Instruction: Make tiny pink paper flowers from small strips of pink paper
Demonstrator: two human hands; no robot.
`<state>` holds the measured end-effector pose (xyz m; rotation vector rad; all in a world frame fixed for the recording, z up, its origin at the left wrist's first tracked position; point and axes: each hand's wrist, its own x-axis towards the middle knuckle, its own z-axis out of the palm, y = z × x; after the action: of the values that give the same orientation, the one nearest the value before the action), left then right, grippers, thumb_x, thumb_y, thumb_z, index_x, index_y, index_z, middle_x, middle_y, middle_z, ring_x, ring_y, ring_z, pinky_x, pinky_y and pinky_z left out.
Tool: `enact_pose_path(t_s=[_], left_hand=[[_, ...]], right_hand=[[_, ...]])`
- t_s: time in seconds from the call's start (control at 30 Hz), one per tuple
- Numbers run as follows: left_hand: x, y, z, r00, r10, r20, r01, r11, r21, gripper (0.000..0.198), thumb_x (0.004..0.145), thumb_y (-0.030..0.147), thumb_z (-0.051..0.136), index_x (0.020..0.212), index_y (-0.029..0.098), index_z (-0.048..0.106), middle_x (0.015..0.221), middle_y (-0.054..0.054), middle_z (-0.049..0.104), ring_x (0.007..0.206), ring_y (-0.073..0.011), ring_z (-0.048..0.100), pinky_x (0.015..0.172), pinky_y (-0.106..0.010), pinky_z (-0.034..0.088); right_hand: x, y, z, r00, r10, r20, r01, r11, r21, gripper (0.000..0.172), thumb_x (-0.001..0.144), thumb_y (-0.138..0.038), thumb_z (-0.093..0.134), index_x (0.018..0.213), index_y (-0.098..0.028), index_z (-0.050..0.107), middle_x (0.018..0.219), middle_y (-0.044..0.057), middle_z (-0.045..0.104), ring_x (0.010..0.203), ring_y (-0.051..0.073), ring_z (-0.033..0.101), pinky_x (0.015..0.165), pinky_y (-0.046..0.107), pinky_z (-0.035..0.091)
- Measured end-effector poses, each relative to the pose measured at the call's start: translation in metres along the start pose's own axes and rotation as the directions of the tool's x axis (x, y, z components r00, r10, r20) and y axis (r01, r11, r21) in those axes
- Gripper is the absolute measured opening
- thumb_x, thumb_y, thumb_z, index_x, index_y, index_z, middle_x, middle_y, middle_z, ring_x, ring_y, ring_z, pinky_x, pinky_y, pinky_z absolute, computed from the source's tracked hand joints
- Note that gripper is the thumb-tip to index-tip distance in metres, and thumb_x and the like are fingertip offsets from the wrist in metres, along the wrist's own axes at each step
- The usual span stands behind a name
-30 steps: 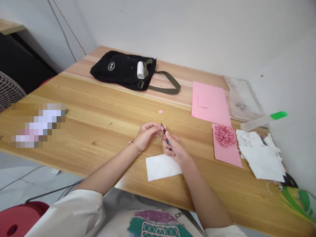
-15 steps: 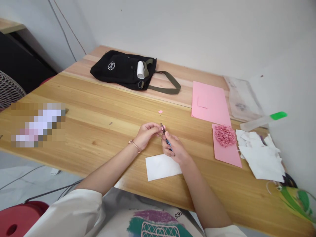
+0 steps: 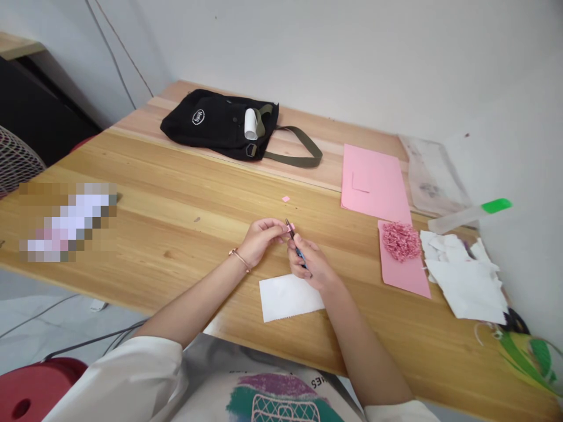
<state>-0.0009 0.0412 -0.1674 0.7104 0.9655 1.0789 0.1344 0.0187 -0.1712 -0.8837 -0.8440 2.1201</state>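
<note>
My right hand is closed around a thin tool with a blue handle, tweezers by the look of it, whose tip points up and away from me. A tiny pink paper piece sits at that tip. My left hand pinches at the same pink piece from the left, fingers pressed together. Both hands hover over the middle of the wooden table. A white paper sheet lies just below my right hand.
A black bag with a white roll lies at the back. Pink sheets and a pink strip with a heap of curled pink bits lie right. White scraps, a green-capped tube, one pink speck.
</note>
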Motion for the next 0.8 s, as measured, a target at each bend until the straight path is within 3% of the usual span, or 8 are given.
enact_pose_path(t_s=[0.8], left_hand=[[0.0011,-0.001,0.0002,1.0,0.027,-0.011,-0.026,0.999,0.048,0.009,0.059,0.02,0.065,0.058,0.011,0.062,0.063,-0.004,0.064,0.053,-0.0105,0.055,0.056,-0.025,0.041]], right_hand=[[0.0007,0.0002,-0.0023,0.999,0.021,0.04,-0.023,0.998,0.054,0.032,0.077,-0.048,0.049,0.07,-0.018,0.042,0.041,-0.012,0.031,0.023,0.0,0.019,0.027,0.014,0.013]])
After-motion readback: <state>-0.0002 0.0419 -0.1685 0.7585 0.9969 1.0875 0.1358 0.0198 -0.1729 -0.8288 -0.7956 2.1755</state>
